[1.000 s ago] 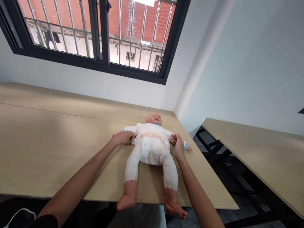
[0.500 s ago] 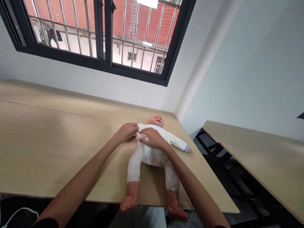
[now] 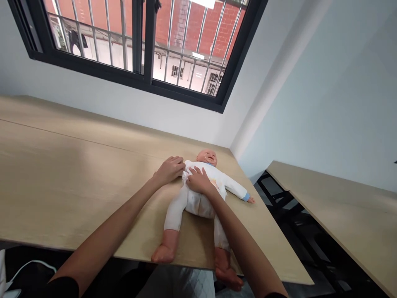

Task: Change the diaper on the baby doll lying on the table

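A baby doll (image 3: pixel 207 157) lies on its back on the wooden table, head away from me and feet at the near edge. It wears a white shirt (image 3: pixel 218 176) with blue trim and white trousers (image 3: pixel 175 211). My left hand (image 3: pixel 171 169) is closed at the doll's shoulder on the left side, fingers curled over the sleeve. That arm of the doll is hidden. My right hand (image 3: pixel 198 180) rests on the shirt at the chest and side, its fingers bent and apart. Cloth is bunched between my two hands. The doll's other arm stretches out to the right.
The doll lies near the right edge of the wooden table (image 3: pixel 77 174). Beyond a gap with dark metal frames stands a second table (image 3: pixel 341 198). A barred window (image 3: pixel 139 78) is in the wall behind. A white cable (image 3: pixel 32 261) shows below at the left.
My right hand's fingers have shifted and spread on the shirt, showing more of its chest. My left hand stays at the sleeve. The doll's legs have moved slightly left and the view has tilted.
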Tool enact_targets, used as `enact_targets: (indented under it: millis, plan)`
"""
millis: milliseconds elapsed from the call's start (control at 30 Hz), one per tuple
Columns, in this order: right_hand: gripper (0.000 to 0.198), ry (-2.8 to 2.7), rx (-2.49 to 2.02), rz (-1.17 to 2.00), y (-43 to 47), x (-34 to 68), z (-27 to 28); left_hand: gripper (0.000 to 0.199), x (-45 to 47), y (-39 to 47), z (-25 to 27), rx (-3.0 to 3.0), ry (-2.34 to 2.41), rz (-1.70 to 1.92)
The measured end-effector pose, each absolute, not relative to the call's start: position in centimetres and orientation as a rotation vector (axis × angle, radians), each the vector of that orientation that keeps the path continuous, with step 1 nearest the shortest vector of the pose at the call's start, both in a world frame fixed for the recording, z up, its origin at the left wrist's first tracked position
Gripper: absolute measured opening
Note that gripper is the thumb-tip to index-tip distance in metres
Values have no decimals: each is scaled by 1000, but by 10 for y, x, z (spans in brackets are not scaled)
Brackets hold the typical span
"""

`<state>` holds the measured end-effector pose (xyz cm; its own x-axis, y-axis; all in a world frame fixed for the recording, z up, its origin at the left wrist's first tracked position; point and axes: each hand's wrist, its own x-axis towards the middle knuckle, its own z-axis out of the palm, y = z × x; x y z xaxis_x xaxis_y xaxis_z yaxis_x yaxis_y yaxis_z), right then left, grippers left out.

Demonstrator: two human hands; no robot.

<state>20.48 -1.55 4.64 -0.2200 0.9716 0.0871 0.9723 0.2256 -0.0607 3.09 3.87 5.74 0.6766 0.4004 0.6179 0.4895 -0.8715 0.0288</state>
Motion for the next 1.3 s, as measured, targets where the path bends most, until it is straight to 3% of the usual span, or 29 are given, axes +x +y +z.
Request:
enact_targets:
  millis: [167,433,533,633,700,800,1300]
  plan:
    - [42,-2192,-1703,126,-16,208,46,17,36,35,57,-2861,-877,-1201]
    - [17,-1848,-1504,162,-16,209,43,13,49,32,48,-3005,-953,-1825]
    - [21,-1800,-1449,183,-17,209,42,11,52,34,44,-3079,-1037,-2018]
    - [24,-1679,-1362,288,-20,212,43,28,53,40,38,-3330,-1098,-2227]
    - [26,-1614,-1329,369,-21,215,44,39,54,43,32,-3592,-1117,-2210]
    - [26,-1569,-1288,418,-21,219,44,34,56,43,24,-3799,-1154,-2074]
    - [26,-1372,-1184,572,-15,229,39,37,60,33,22,-3627,-1269,-2064]
